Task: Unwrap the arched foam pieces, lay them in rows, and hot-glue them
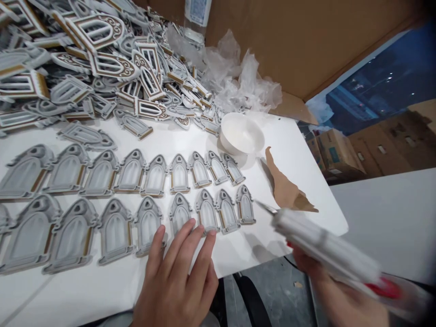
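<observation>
My left hand [180, 277] lies with its fingers spread, fingertips at the lower edge of the front row of grey arched window-shaped pieces [180, 213]. It grips nothing. On the right, my right hand [327, 281] is wrapped round a white glue gun [327, 245] with red parts, somewhat blurred. The gun's thin pointed nozzle [266, 207] points left, just beside the rightmost piece in the front row [245, 205]. A second row of similar pieces [131, 171] lies behind, hollow side up, with brown-gold side edges.
A large heap of arched pieces [112, 68] fills the back left. Behind the rows are a white bowl [241, 134], crumpled clear plastic [245, 77] and a bottle [196, 18]. Torn brown cardboard [286, 186] lies near the right edge of the white table [327, 209]. Cardboard boxes [335, 152] stand beyond.
</observation>
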